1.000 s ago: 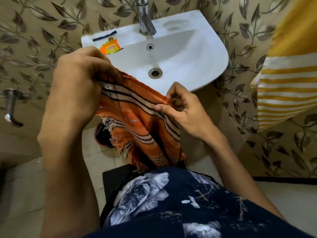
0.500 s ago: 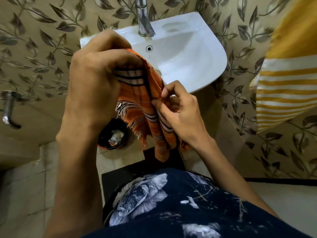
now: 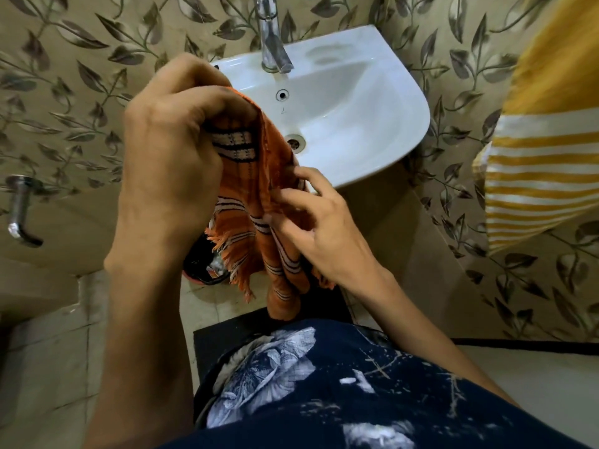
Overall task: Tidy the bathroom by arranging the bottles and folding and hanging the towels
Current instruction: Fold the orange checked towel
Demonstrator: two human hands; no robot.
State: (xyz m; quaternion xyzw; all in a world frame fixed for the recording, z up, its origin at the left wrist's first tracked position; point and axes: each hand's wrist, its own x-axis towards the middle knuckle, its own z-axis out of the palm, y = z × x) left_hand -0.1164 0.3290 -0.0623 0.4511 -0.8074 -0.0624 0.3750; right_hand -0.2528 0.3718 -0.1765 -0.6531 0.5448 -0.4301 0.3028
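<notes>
orange towel with black-and-white stripes hangs bunched in front of the person, over the near edge of the white sink, its fringed end dangling down toward the floor.

head view: the left hand is raised, its fingers curled over the towel's top fold, a grip clenched round the cloth. the right hand sits lower and to the right, its fingers and thumb pinching the hanging folds about midway down, so this grip too is grasping the towel. the cloth runs in a narrow gathered band between the two hands and then on below the right one.

behind the towel the sink is fixed to a wall tiled with a leaf pattern, a chrome tap standing at its back rim and the drain showing just beside the towel's edge. a yellow-and-white striped towel hangs at the right. a metal wall tap juts out at the left. on the floor, partly hidden by the fringe, sits a dark bin. a dark floral garment fills the bottom.
</notes>
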